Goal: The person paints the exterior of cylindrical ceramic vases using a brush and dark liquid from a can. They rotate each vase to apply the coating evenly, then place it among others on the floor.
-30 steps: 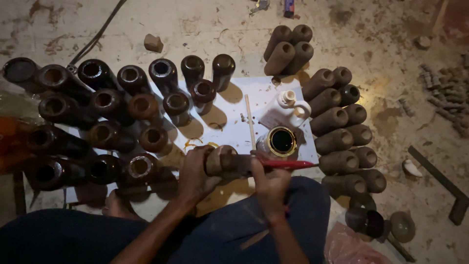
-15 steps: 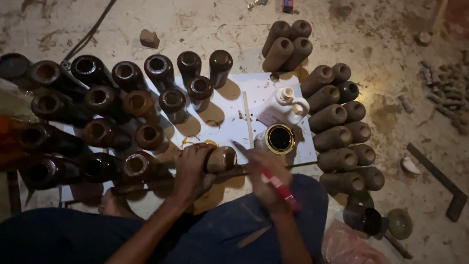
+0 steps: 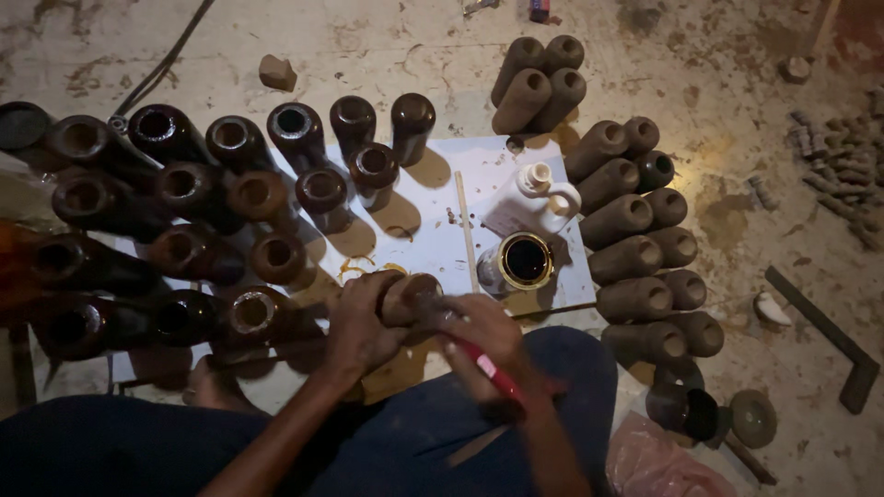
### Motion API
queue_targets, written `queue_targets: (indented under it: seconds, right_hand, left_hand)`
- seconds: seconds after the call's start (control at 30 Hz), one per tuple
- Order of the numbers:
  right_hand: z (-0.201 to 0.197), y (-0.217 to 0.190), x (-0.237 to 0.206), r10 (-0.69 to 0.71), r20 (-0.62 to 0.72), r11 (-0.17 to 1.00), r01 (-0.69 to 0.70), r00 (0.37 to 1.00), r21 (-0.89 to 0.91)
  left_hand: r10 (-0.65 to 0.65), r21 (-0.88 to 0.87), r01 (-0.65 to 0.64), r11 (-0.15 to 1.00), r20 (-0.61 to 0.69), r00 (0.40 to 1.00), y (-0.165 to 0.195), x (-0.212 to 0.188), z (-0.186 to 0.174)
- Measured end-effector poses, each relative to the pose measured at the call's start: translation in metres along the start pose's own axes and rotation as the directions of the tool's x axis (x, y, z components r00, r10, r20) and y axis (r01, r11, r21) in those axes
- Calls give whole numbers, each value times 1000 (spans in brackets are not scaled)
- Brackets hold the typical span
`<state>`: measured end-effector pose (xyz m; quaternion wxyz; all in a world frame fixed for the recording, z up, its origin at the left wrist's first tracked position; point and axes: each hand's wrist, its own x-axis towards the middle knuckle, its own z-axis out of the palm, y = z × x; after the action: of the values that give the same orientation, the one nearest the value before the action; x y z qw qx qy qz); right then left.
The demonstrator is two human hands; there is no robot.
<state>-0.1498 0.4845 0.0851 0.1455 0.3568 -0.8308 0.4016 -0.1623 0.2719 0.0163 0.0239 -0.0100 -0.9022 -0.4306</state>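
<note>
I sit on a dusty, stained concrete floor (image 3: 700, 74). A flat white board (image 3: 433, 230) lies on it. Dull brown clay pots (image 3: 635, 262) lie beside the board.

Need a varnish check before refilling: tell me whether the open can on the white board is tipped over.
No, the open can stands upright on the white board, its dark contents showing.

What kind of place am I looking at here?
Probably a small pottery workshop, worked on the ground. Rows of glossy dark coated vessels stand left, dull unpainted clay vessels lie stacked right, and an open tin of dark liquid sits on a white board over a rough, stained floor.
</note>
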Motion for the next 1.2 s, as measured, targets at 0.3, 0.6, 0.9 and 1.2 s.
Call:
queue_targets:
  seconds: [0.3, 0.6, 0.9, 1.2]
  right_hand:
    - [-1, 16, -16, 4, -244, 1000, 1, 970, 20]
    - [-7, 21, -23, 262, -237, 965, -254, 936, 65]
    - [8, 12, -24, 328, -52, 945, -328, 943, 9]
    - [6, -1, -6, 213, -153, 977, -209, 965, 42]
  left_hand:
    - [-100, -144, 117, 983, 116, 988, 3, 3, 0]
    - [50, -31, -50, 998, 5, 999, 3, 0, -3]
    - [453, 270, -412, 870, -108, 885, 0, -9, 5]
    - [425, 259, -377, 889, -161, 891, -2, -10, 5]
